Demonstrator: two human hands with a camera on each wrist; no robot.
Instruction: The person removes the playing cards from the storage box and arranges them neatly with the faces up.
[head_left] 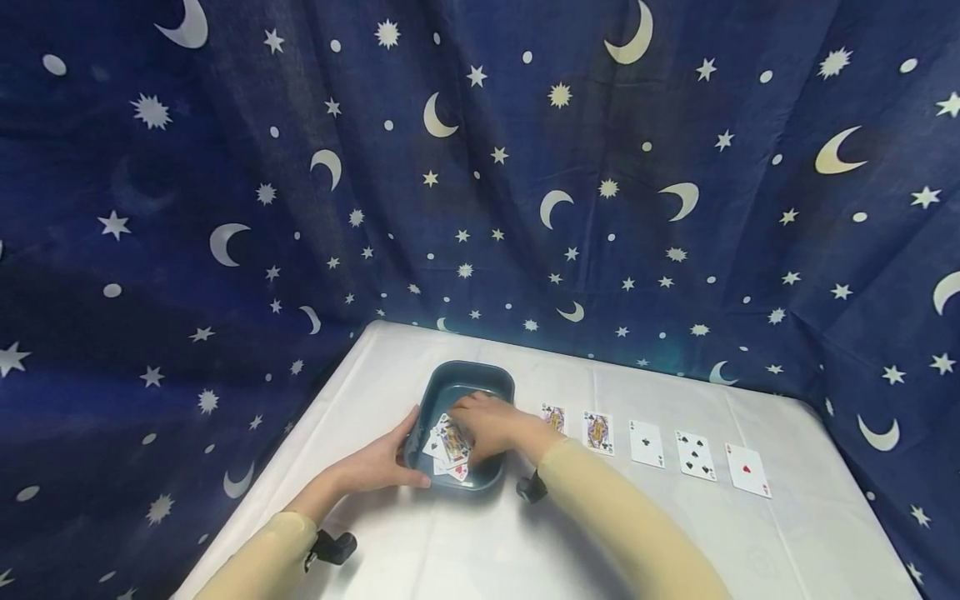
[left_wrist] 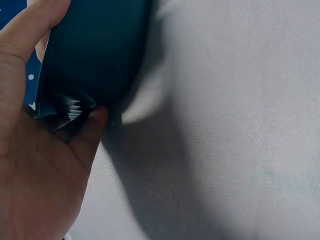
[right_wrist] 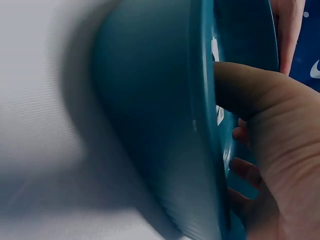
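A dark teal tray [head_left: 431, 398] stands on the white table, with several face-up playing cards [head_left: 439, 446] in a loose pile inside it. My left hand [head_left: 378, 461] holds the tray's left side, with the thumb near its front corner; the left wrist view shows fingers against the tray's wall [left_wrist: 107, 45]. My right hand [head_left: 491, 427] reaches over the right rim into the tray, its fingers curled at a face card [head_left: 454, 439] on the pile. In the right wrist view the thumb [right_wrist: 245, 82] bends over the rim, and the fingertips' contact with the card is partly hidden.
To the tray's right, separate playing cards lie face up in a row: a face card [head_left: 553, 415] partly behind my right wrist, another face card [head_left: 598, 432], a single-club card [head_left: 646, 442], a black number card [head_left: 695, 455] and a single-heart card [head_left: 747, 469]. A dark-blue star-and-moon curtain [head_left: 510, 183] hangs behind.
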